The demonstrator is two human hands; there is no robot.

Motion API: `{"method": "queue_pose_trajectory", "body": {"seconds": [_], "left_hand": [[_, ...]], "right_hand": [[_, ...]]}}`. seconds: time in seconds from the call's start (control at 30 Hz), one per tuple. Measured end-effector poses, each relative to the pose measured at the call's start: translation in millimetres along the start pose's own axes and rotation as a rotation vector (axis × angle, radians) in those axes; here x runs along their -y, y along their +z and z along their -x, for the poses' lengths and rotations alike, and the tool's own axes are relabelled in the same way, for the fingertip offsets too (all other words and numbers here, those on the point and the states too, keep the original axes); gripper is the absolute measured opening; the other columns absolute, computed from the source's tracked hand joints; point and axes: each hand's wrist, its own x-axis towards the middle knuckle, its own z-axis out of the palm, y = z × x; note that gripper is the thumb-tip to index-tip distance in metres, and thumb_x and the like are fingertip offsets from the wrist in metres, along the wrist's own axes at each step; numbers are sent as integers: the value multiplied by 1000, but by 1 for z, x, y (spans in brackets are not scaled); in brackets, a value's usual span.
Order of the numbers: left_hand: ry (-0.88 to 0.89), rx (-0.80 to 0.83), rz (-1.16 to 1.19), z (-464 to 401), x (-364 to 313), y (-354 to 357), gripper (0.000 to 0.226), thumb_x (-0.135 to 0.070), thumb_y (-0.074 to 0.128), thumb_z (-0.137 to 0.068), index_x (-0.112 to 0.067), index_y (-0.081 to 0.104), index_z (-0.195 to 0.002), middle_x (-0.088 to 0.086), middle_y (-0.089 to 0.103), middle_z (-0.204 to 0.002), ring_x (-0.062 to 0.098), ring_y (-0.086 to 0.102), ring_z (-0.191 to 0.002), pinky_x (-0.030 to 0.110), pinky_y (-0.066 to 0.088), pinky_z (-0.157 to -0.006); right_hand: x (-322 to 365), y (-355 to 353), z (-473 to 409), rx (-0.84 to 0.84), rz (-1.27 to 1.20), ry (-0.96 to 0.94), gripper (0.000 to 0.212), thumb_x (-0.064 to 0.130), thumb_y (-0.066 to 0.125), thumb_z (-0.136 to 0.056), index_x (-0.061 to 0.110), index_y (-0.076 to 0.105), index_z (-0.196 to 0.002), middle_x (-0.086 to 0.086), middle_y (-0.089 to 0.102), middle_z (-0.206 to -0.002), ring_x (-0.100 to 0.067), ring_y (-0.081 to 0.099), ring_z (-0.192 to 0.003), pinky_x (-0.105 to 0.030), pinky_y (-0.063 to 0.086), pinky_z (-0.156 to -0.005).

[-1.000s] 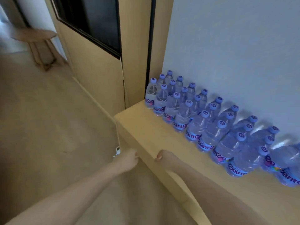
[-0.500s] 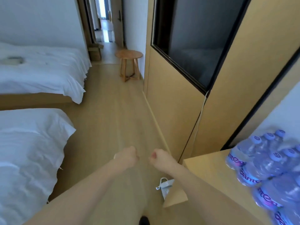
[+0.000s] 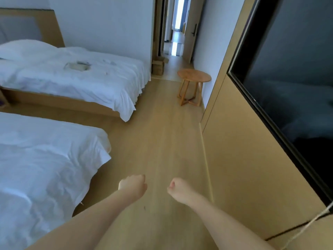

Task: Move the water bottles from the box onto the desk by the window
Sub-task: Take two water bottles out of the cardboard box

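No water bottles and no desk appear in this view. My left hand (image 3: 133, 184) and my right hand (image 3: 177, 188) are stretched out in front of me over the wooden floor, both curled into fists with nothing in them. Far ahead, cardboard boxes (image 3: 158, 66) stand on the floor by the doorway at the end of the room.
Two beds with white sheets, the near bed (image 3: 41, 159) and the far bed (image 3: 75, 76), fill the left side. A small round wooden table (image 3: 194, 76) stands by the right wall. A wood panel wall with a dark screen (image 3: 292, 73) runs along the right. Floor lies between.
The view has swung left, away from the desk and its rows of bottles, which have left the frame. It now faces down the room toward the doorway. Both hands stay curled and hold nothing.
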Motion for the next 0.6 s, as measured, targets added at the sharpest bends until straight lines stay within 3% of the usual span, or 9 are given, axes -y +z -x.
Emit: {"method": "queue_pose_trajectory", "body": {"seconds": [0.17,0.3,0.4,0.6], "left_hand": [[16,9,-11,-124,12,-36,34,-37,36,-98,-18,53,-120,5,61,-119,26,58,-110,34,47,-86],[53,5,-74,-229,23,-84,32,-33,36,-98,-18,54,-120,6,61,-119,27,57,-111,34,44,-86],[74,-7,-141,-300,32,-127,31,-31,35,-98,-17,54,-119,5,61,-118,27,55,-111,34,42,-87],[110,20,-170,-427,34,-181,29,-26,33,-98,-15,55,-114,4,62,-110,25,56,-97,32,38,-78]], "right_hand": [[23,-51,-118,3,55,45,18,25,48,-97,17,51,-81,-10,58,-95,-25,57,-92,-30,40,-75],[45,-97,-221,-24,47,91,28,30,49,-97,8,61,-110,-15,64,-116,-30,59,-110,-30,45,-87],[62,-136,-287,-50,43,134,35,34,50,-98,7,59,-117,-14,62,-122,-31,57,-115,-32,45,-92],[76,-201,-401,-57,27,161,18,37,51,-96,21,56,-102,-13,63,-121,-31,59,-113,-34,49,-93]]}}
